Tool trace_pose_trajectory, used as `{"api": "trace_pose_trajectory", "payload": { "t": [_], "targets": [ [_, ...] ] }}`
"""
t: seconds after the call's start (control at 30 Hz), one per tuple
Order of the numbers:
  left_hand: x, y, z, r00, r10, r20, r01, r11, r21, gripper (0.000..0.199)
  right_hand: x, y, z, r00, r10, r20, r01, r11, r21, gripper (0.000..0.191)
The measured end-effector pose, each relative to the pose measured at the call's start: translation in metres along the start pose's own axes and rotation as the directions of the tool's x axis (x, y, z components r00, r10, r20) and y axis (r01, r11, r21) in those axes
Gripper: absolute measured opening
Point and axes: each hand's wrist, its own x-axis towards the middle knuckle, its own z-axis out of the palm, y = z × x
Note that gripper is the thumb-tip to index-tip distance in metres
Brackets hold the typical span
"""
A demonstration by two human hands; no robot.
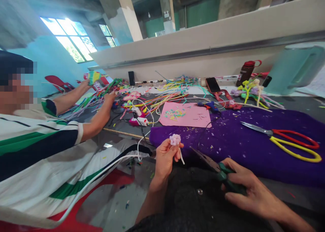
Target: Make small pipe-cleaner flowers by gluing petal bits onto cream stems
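Note:
Between the thumb and fingers of my left hand [164, 161] is a small pale-pink fuzzy flower [175, 139], its white stem hanging down below the fingers. My right hand [243, 188] grips the green handles of long-nosed pliers [212, 164]. Their jaws point up and left toward the flower but stay apart from it. Purple cloth [228, 137] covers the table edge in front of me. On it, to the right, lie scissors [273, 132] with one red and one yellow handle loop, blades pointing left.
A pink sheet [185, 123] carries small cut pieces, beside a blue glue gun [209, 106]. Pipe cleaners [162, 101], a power strip [139, 120], a phone [213, 85], a bottle [245, 73] and a teal jug [291, 69] stand around. A co-worker [50, 134] sits at left.

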Motion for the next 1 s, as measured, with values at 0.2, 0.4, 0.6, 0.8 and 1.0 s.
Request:
{"api": "trace_pose_trajectory", "payload": {
  "t": [0.2,0.4,0.6,0.8,1.0],
  "targets": [
    [-0.001,-0.003,0.002,1.000,-0.028,0.006,0.028,0.998,0.058,0.018,0.004,-0.002,-0.001,0.999,0.032,0.032,-0.031,0.999,-0.040,0.010],
    [0.001,0.000,0.003,0.998,-0.045,0.033,0.043,0.997,0.057,0.021,0.006,-0.001,-0.002,0.998,0.054,0.043,-0.048,0.992,-0.118,0.011],
    [0.002,0.002,0.006,0.997,-0.048,0.064,0.043,0.996,0.073,0.022,0.002,-0.011,-0.006,0.997,0.072,-0.010,-0.072,0.973,-0.218,0.002],
    [0.001,0.000,-0.001,0.998,-0.029,0.057,0.020,0.988,0.153,0.022,0.002,-0.018,-0.003,0.996,0.094,0.003,-0.090,0.957,-0.278,0.006],
    [-0.001,-0.004,-0.008,0.990,0.081,0.118,-0.114,0.944,0.310,0.018,0.004,-0.019,-0.002,0.995,0.097,0.006,-0.090,0.945,-0.313,0.006]
  ]
}}
